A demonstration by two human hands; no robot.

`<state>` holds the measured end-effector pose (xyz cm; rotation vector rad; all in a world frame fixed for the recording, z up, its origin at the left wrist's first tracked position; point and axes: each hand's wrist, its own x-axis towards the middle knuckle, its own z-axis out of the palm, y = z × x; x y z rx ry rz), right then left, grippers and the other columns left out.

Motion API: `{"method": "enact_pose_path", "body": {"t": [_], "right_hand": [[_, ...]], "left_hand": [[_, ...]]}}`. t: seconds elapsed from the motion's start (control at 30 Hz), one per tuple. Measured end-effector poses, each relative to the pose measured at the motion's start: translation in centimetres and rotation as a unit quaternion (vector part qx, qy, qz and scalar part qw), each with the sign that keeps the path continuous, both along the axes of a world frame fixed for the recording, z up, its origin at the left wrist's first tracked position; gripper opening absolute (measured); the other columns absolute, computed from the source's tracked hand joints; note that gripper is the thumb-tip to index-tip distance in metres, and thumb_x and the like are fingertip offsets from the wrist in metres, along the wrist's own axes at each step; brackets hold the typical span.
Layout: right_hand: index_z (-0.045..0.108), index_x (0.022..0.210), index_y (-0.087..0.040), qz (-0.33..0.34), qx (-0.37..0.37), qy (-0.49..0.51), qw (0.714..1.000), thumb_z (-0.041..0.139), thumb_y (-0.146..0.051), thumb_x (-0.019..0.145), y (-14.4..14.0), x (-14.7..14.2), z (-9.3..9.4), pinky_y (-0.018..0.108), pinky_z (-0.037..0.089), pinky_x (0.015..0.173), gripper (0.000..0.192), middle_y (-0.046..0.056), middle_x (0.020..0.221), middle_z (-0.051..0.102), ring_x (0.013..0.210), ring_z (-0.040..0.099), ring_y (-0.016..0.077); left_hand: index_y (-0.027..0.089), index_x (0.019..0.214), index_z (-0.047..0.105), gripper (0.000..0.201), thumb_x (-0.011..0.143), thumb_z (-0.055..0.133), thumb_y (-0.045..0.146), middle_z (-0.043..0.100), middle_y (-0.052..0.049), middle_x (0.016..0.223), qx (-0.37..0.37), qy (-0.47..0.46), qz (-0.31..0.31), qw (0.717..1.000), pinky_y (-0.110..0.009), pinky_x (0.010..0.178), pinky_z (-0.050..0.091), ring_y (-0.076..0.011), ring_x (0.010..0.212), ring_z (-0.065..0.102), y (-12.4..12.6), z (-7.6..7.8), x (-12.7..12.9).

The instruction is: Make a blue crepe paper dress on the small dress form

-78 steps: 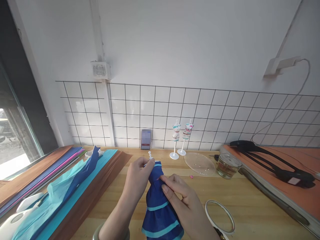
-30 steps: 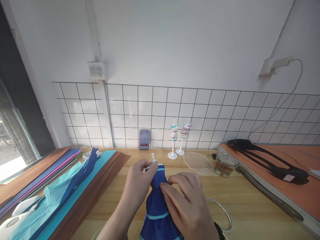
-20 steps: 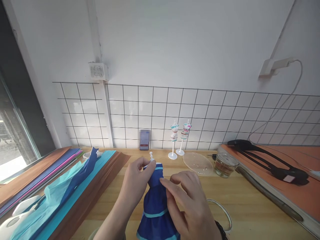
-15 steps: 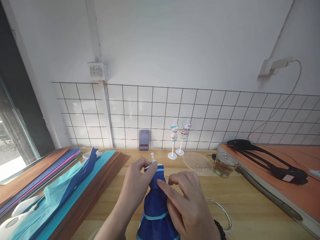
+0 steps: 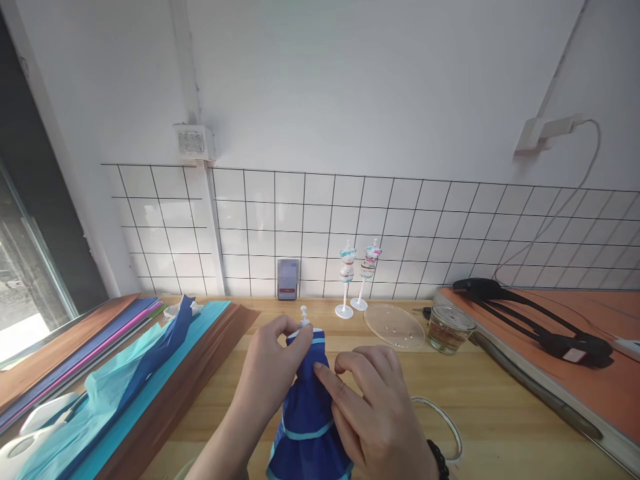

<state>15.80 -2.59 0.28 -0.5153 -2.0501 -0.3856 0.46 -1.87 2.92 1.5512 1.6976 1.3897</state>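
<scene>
Two hands meet on one small blue paper dress (image 5: 305,413), which stands on a white mannequin stand (image 5: 303,315) at the near middle of the wooden table (image 5: 500,400). Your left hand (image 5: 273,373) is closed around the bodice just below the stand's knob; your right hand (image 5: 375,407) presses its fingertips against the waist. By the look of it, you are fitting and smoothing the dress; the next move likely calls for light pressure, since thin paper creases or tears easily. Right of the dress and farther back sits a clear shallow dish (image 5: 395,325) with a few tiny beads, and just beyond it a glass jar (image 5: 446,328) of pale liquid. Two dressed mini mannequins (image 5: 356,267) stand behind the dress, crepe paper sheets (image 5: 120,380) lie to its left, and a tape ring (image 5: 443,430) lies beside your right wrist.
</scene>
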Motion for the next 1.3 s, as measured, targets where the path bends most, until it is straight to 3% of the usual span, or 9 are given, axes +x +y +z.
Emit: {"method": "enact_pose_path", "body": {"t": [0.13,0.33,0.53,0.73,0.87,1.3], "right_hand": [[0.062,0.097,-0.012,0.012,-0.017,0.036,0.999,0.046,0.001,0.078,-0.1,0.0,0.0,0.037,0.039,0.061,0.028,0.01,0.08,0.056,0.074,0.049,0.0216],[0.054,0.094,-0.019,0.029,-0.133,0.103,0.985,0.048,-0.003,0.081,0.0,-0.1,-0.2,0.037,0.044,0.066,0.021,0.007,0.083,0.055,0.078,0.052,0.0211],[0.047,0.101,-0.025,0.013,-0.279,0.148,0.949,0.056,-0.019,0.082,-0.1,-0.2,-1.1,0.033,0.048,0.075,0.022,0.002,0.089,0.058,0.086,0.056,0.0196],[0.042,0.117,-0.028,-0.002,-0.39,0.229,0.892,0.056,-0.029,0.08,-0.4,-0.9,-1.4,0.036,0.043,0.083,0.039,0.001,0.092,0.057,0.088,0.055,0.0192],[0.04,0.12,-0.031,0.019,-0.42,0.224,0.879,0.054,-0.028,0.082,-0.2,-0.8,-1.2,0.034,0.042,0.083,0.042,-0.001,0.089,0.056,0.087,0.053,0.0172],[0.036,0.123,-0.031,0.047,-0.476,0.204,0.854,0.055,-0.024,0.079,0.5,-0.3,-0.8,0.035,0.037,0.089,0.049,-0.002,0.089,0.052,0.09,0.05,0.017]], "left_hand": [[0.021,0.053,0.043,0.034,0.079,0.053,0.04,0.047,0.005,0.051,-0.003,-0.014,0.003,1.0,-0.028,0.064,0.039,-0.016,0.058,0.051,0.0,0.1,-0.1],[0.02,0.054,0.046,0.034,0.08,0.054,0.041,0.051,0.004,0.051,-0.001,-0.072,-0.058,0.996,-0.025,0.055,0.039,-0.0143,0.052,0.05,0.0,0.2,-0.8],[0.02,0.054,0.046,0.036,0.081,0.054,0.042,0.046,0.005,0.051,0.013,-0.103,-0.099,0.99,-0.023,0.05,0.037,-0.0119,0.05,0.045,-0.1,0.3,-0.8],[0.021,0.065,0.051,0.026,0.079,0.054,0.041,0.054,0.003,0.066,0.049,-0.029,-0.049,0.997,-0.026,0.064,0.041,-0.0165,0.069,0.053,-1.0,0.3,0.3],[0.021,0.066,0.051,0.02,0.079,0.054,0.036,0.058,0.001,0.074,0.084,0.026,-0.031,0.996,-0.028,0.074,0.042,-0.0184,0.079,0.056,-1.4,0.4,0.8],[0.022,0.065,0.051,0.017,0.079,0.052,0.031,0.063,-0.002,0.081,0.125,0.075,-0.013,0.989,-0.032,0.075,0.044,-0.0214,0.089,0.058,-1.7,0.6,1.0]]}}
